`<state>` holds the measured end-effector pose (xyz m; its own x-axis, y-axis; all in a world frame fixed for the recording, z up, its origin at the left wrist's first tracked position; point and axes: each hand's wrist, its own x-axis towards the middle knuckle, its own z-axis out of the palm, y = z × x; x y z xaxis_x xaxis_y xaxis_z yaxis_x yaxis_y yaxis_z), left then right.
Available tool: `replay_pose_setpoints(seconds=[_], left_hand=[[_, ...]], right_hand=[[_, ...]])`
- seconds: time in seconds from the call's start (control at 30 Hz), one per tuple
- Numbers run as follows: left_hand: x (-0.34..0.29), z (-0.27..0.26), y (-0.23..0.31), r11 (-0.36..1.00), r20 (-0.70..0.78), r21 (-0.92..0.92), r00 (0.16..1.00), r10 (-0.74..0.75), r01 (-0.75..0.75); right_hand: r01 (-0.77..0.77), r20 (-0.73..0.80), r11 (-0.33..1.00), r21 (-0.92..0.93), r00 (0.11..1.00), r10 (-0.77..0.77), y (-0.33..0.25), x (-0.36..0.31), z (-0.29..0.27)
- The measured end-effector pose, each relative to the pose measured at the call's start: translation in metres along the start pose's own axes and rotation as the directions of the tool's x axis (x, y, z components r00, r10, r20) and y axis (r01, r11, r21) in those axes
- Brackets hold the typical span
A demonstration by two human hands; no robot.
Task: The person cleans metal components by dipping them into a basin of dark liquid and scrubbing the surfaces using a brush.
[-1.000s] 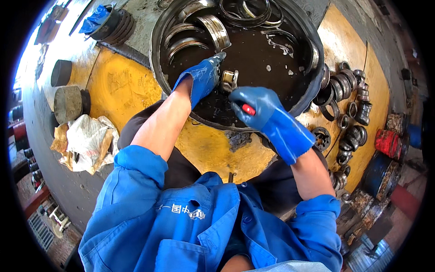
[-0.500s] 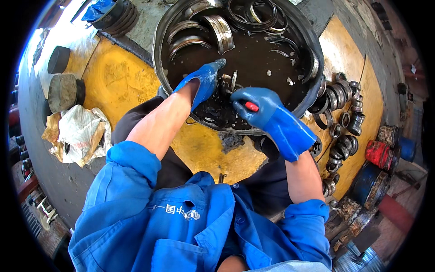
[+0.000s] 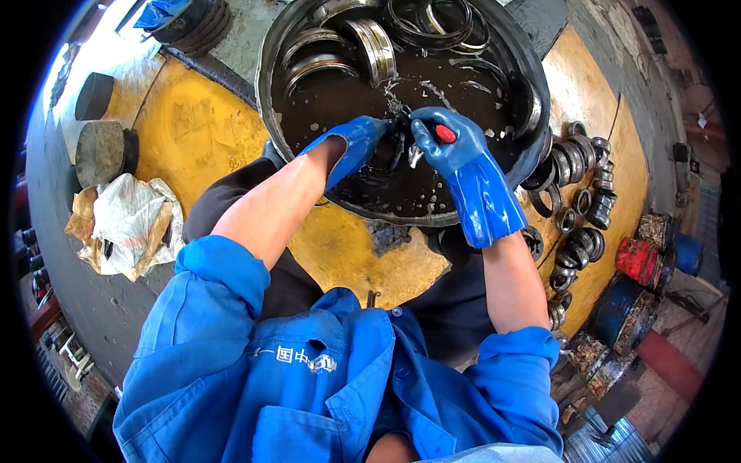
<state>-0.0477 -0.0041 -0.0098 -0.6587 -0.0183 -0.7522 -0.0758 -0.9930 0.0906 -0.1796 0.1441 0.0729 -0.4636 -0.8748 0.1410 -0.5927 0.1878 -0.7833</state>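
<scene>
A wide dark tub (image 3: 270, 100) holds murky dark liquid, with metal rings in it. In a blue rubber glove, my left hand (image 3: 361, 143) is closed on a small metal ring (image 3: 397, 150) low over the liquid. My right hand (image 3: 451, 143), gloved alike, grips a red-handled tool (image 3: 445, 133); its working end is hidden by the glove and splashes. The hands are close together near the tub's near side. Curved metal ring pieces (image 3: 373, 50) lean at the tub's far left, and large thin rings (image 3: 432, 27) lie at its far right.
Many small metal rings (image 3: 575, 162) lie on the yellow floor board right of the tub. Dirty drums (image 3: 629, 309) stand farther right. At the left are a crumpled white sack (image 3: 131, 224) and short grey cylinders (image 3: 100, 153); a dark bucket (image 3: 189, 31) stands far left.
My right hand has moved up and slightly right with the red-handled tool. My left hand has shifted right, its fingers now around the ring. Fresh splashes and foam show on the liquid.
</scene>
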Motion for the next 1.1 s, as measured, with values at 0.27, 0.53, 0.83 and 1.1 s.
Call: replay_pose_setpoints(seconds=[0.27, 0.53, 0.83, 1.1], left_hand=[[0.012, -0.001, 0.001, 0.996, 0.011, 0.073, 0.998, 0.057, -0.057], [0.028, -0.002, 0.002, 0.993, 0.01, 0.077, 0.996, 0.094, -0.094], [0.049, -0.004, 0.005, 0.992, 0.028, 0.031, 0.992, 0.121, -0.121], [0.039, 0.004, 0.003, 0.989, 0.024, 0.109, 0.995, 0.096, -0.098]], right_hand=[[-0.211, -0.091, 0.937, 0.277, 0.965, 0.245, -0.015, 0.002, -0.014], [-0.2, -0.013, 0.976, 0.09, 0.979, 0.202, -0.011, -0.002, -0.009], [0.068, 0.244, 0.992, -0.108, 0.969, -0.04, -0.023, -0.049, -0.017], [0.256, 0.412, 0.962, -0.099, 0.89, -0.195, -0.011, -0.024, -0.023]])
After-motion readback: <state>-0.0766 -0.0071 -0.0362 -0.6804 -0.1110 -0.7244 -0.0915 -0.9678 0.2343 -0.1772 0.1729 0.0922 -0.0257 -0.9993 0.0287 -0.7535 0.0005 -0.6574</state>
